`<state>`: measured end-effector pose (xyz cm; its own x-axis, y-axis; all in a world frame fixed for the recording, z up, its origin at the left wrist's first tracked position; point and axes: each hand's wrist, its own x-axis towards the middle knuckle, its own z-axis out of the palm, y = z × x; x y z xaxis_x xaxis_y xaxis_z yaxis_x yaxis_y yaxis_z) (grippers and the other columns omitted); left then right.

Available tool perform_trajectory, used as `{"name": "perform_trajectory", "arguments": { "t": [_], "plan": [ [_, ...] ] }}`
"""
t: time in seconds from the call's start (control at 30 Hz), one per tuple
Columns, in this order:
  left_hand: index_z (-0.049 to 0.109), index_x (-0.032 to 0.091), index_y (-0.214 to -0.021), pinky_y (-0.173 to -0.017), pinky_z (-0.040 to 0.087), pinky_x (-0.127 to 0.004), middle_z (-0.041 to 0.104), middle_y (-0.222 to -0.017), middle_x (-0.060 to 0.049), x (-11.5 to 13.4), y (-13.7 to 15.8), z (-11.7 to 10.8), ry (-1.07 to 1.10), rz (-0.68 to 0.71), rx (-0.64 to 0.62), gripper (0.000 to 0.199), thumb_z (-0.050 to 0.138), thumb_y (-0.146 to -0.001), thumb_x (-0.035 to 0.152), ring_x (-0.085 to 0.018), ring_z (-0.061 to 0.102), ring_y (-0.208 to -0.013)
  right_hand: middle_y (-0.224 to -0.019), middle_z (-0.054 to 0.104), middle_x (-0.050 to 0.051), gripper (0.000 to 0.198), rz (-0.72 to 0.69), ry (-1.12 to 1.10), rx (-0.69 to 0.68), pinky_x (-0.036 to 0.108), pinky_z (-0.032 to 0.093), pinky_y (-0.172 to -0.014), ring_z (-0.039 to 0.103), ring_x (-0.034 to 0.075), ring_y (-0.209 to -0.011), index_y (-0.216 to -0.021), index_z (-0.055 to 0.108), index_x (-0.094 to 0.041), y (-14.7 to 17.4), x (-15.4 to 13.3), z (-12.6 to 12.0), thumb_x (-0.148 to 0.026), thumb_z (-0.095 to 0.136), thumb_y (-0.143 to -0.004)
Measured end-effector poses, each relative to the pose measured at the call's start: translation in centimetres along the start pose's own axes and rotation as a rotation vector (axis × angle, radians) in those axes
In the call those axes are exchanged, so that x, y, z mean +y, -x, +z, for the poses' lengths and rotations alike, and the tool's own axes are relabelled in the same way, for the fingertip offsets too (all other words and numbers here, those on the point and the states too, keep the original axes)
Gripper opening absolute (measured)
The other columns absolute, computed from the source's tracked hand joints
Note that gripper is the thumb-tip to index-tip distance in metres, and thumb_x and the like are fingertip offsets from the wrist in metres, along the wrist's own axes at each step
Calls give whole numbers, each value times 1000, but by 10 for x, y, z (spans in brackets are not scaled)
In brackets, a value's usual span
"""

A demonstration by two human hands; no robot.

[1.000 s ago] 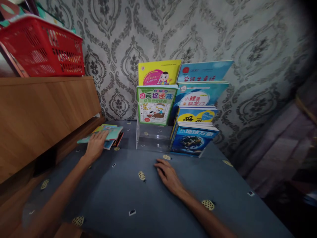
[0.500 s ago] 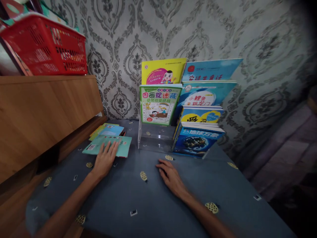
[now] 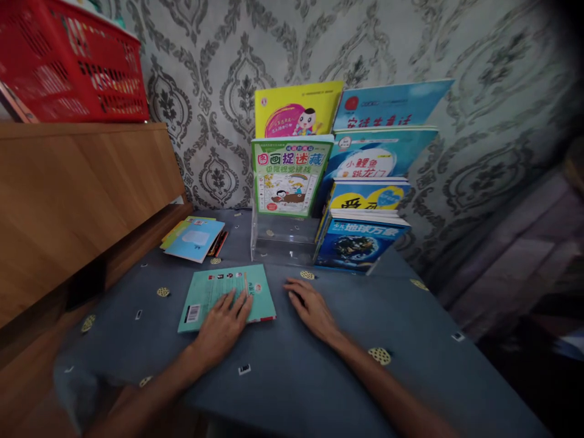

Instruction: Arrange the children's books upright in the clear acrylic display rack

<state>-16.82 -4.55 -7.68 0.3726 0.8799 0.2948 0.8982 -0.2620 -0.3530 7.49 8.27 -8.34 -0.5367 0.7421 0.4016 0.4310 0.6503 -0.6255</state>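
Observation:
A teal book [image 3: 205, 292], its barcode showing, lies on the table in front of me. My left hand [image 3: 225, 322] rests flat on its lower right part, fingers stretched out. To the right of the book, my right hand [image 3: 312, 310] lies on the tablecloth with fingers loosely extended and holds nothing. Behind the hands stands a clear acrylic book rack [image 3: 283, 249]. Its left side holds a green-bordered picture book [image 3: 292, 182] in front of a yellow book [image 3: 296, 97]. Several blue-covered books, with an earth book [image 3: 353, 246] foremost, stand in its right side.
A small pile of books, a light blue book [image 3: 196, 238] on top, lies at the back left. A wooden cabinet [image 3: 86, 182] borders the table on the left, with a red plastic basket [image 3: 109, 79] on it. Patterned wallpaper [image 3: 214, 115] covers the wall behind.
My left hand has drawn the teal book off the pile, toward me and to the right, uncovering the light blue book. My right hand has stayed about where it was.

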Motion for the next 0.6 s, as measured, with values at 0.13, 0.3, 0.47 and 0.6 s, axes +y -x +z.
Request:
{"name": "perform_trajectory", "arguments": {
  "t": [0.13, 0.3, 0.47, 0.6],
  "plan": [
    [46, 15, -147, -110, 42, -46, 56, -146, -15, 29, -4, -6, 106, 79, 49, 48, 38, -104, 35, -30, 51, -136, -125, 71, 11, 35, -17, -62, 48, 47, 47, -107, 63, 26, -121, -116, 72, -22, -1, -9, -9, -32, 43, -99],
    [51, 14, -141, -113, 40, -45, 58, -144, -13, 78, -18, -21, 288, 213, 98, 44, 36, -105, 36, -28, 49, -139, -118, 74, 8, 35, -53, -35, -1, 44, 46, -108, 66, 24, -115, -117, 72, -23, 0, -5, -21, -32, 43, -99],
    [56, 18, -135, -114, 40, -44, 62, -140, -8, 90, -37, -38, 443, 263, 20, 38, 35, -106, 31, -22, 51, -137, -131, 67, 12, 35, -69, 121, -75, 47, 44, -110, 58, 27, -127, -123, 68, -19, 5, 9, -20, -28, 47, -96],
    [56, 22, -137, -117, 30, -64, 56, -146, -10, 54, -24, -31, 399, 77, -35, 38, 39, -105, 34, -31, 46, -141, -141, 58, 16, 39, -60, 220, -94, 53, 43, -111, 52, 30, -133, -132, 62, -19, 9, 11, -12, -27, 45, -98]
  ]
}}
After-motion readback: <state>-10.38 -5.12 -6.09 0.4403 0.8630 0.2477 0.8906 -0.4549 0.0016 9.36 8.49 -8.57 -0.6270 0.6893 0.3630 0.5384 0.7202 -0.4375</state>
